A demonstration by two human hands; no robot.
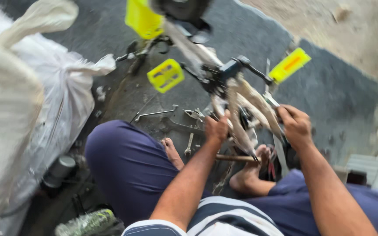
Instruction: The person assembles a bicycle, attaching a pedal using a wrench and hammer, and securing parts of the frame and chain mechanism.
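Observation:
An upturned bicycle frame (241, 94) with two yellow pedals (166, 75) lies on the ground in front of me. My left hand (217, 127) grips a frame tube near the crank. My right hand (295, 126) holds the frame's other side, close to a thin metal stay. Bare feet (254, 168) rest under the frame, beside a wooden-handled tool (235, 158). The picture is blurred by motion.
Wrenches (156, 113) and pliers (194, 114) lie on the dark mat (329, 87). White plastic sacks (44, 96) stand at the left, a dark can (60, 168) below them. A yellow part (143, 17) is at the top. Dirt ground lies at top right.

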